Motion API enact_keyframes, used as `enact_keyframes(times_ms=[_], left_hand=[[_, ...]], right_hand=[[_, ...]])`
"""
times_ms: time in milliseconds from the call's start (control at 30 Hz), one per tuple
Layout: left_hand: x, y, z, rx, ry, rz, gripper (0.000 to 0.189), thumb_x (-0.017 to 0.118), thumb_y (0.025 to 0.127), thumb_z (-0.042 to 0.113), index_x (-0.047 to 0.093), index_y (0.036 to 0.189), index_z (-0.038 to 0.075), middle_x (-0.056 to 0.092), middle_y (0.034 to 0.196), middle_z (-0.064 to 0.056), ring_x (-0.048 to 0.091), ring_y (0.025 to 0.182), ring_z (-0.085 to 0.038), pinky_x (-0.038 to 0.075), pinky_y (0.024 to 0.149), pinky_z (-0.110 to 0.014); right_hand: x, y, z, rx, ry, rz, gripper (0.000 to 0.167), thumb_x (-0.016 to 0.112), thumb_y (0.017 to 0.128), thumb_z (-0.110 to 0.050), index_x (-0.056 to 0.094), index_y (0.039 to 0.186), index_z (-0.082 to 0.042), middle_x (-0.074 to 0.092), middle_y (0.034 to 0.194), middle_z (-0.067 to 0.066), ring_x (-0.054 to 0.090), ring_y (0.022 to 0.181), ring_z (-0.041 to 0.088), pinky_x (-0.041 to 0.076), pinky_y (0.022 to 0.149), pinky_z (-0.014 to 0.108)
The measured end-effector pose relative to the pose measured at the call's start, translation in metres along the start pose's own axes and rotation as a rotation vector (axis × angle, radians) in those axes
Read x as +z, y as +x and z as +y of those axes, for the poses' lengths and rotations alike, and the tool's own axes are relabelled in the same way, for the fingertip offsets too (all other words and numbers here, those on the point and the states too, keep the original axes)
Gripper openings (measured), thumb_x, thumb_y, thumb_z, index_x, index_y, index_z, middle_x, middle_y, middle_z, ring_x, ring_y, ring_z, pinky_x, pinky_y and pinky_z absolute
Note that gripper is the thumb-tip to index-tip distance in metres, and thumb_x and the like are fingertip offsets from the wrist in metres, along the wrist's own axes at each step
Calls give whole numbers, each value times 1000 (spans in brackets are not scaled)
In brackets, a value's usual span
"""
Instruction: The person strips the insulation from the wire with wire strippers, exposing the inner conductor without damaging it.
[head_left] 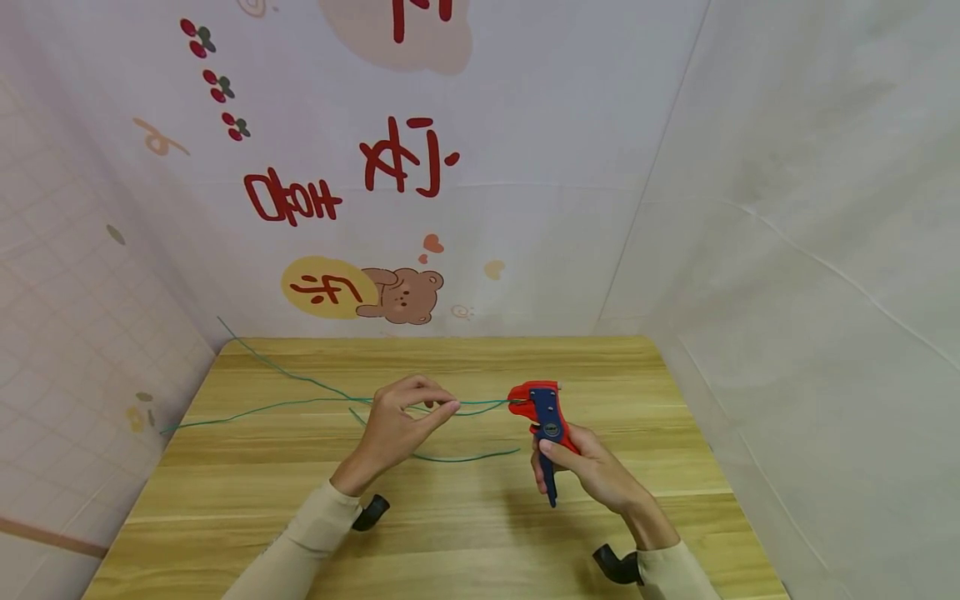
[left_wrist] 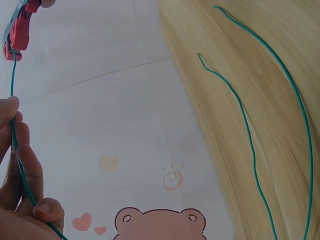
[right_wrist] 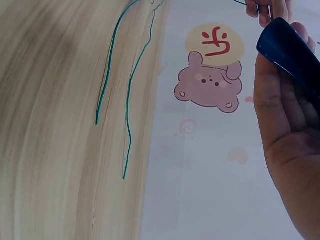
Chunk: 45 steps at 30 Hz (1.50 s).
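Observation:
My left hand (head_left: 396, 423) pinches a thin green wire (head_left: 480, 402) between thumb and forefinger, left of the stripper. In the left wrist view the held wire (left_wrist: 23, 175) runs along the fingers and up to the tool's nose. My right hand (head_left: 596, 475) grips a red and blue wire stripper (head_left: 542, 408), its jaws pointing left at the wire. The wire's tip is hidden inside the jaws. Seen from the right wrist, the palm (right_wrist: 285, 120) lies against the dark blue handle (right_wrist: 290, 55).
Another green wire (head_left: 468, 459) lies bent on the wooden table (head_left: 450, 533) between the hands. Long green strands (head_left: 285, 373) trail left past the table's far left corner. A white printed wall covering (head_left: 540, 167) stands behind the table, with more at both sides.

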<state>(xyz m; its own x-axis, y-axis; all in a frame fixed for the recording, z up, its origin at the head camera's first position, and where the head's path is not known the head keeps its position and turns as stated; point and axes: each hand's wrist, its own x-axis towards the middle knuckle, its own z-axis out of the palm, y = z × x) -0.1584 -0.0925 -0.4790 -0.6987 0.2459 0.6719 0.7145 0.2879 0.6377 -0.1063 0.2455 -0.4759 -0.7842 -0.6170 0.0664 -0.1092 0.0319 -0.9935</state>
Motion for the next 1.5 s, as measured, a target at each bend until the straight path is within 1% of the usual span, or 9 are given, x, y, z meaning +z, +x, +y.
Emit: enact_keyframes(times_ms=[133, 333, 567, 767, 900, 1167, 1300, 1400, 1500], left_hand=[[1, 0, 1, 22, -1, 14, 16, 94, 90, 2, 90, 95, 16, 81, 91, -1, 72, 80, -15, 54, 70, -20], [1, 1, 3, 19, 4, 28, 16, 95, 89, 3, 90, 95, 17, 81, 91, 0, 72, 79, -15, 53, 67, -18], [2, 1, 4, 29, 7, 44, 16, 95, 89, 2, 90, 94, 16, 82, 91, -1, 72, 79, -17, 54, 71, -18], [2, 0, 4, 26, 17, 48, 15, 94, 89, 1, 90, 93, 15, 81, 91, -1, 73, 78, -19, 55, 72, -17], [2, 1, 5, 29, 21, 47, 15, 94, 89, 1, 89, 93, 15, 81, 91, -1, 73, 78, -19, 55, 71, -17], [1, 2, 7, 29, 31, 47, 14, 95, 88, 2, 90, 93, 14, 82, 92, -1, 73, 79, -16, 55, 73, -16], [0, 1, 6, 32, 32, 51, 14, 95, 88, 2, 90, 92, 14, 81, 91, -2, 74, 78, -19, 55, 71, -16], [0, 1, 6, 34, 30, 53, 14, 95, 88, 1, 89, 92, 14, 81, 90, -2, 73, 77, -23, 54, 71, -16], [1, 1, 6, 35, 25, 55, 15, 95, 88, 0, 89, 91, 14, 81, 89, -2, 73, 77, -24, 54, 71, -16]], right_hand=[[2, 1, 1, -20, 0, 8, 25, 43, 123, -12, 56, 134, 7, 64, 96, 36, 75, 79, 30, 69, 82, 43], [5, 3, 2, -49, 9, 18, 27, 41, 123, -11, 55, 136, 8, 63, 97, 37, 75, 79, 30, 69, 81, 44], [8, 6, 5, -54, 13, 29, 26, 42, 123, -12, 57, 134, 6, 64, 95, 34, 76, 79, 24, 69, 81, 43], [11, 7, 7, -81, 4, 29, 26, 39, 123, -9, 57, 131, 8, 61, 94, 38, 74, 77, 29, 69, 79, 44], [12, 8, 7, -84, -4, 47, 25, 40, 123, -9, 58, 130, 8, 62, 92, 37, 75, 77, 29, 70, 79, 44], [15, 10, 7, -68, -63, 99, 25, 42, 123, -12, 60, 129, 4, 66, 89, 33, 75, 73, 33, 69, 75, 44], [17, 11, 7, -66, -90, 118, 25, 42, 123, -12, 61, 128, 3, 67, 88, 31, 76, 72, 32, 69, 73, 43], [18, 11, 8, -75, -109, 123, 25, 42, 123, -11, 62, 127, 4, 68, 87, 29, 75, 71, 31, 68, 72, 43], [18, 12, 8, -82, -123, 127, 26, 42, 123, -11, 62, 125, 5, 68, 85, 28, 75, 70, 32, 68, 71, 43]])
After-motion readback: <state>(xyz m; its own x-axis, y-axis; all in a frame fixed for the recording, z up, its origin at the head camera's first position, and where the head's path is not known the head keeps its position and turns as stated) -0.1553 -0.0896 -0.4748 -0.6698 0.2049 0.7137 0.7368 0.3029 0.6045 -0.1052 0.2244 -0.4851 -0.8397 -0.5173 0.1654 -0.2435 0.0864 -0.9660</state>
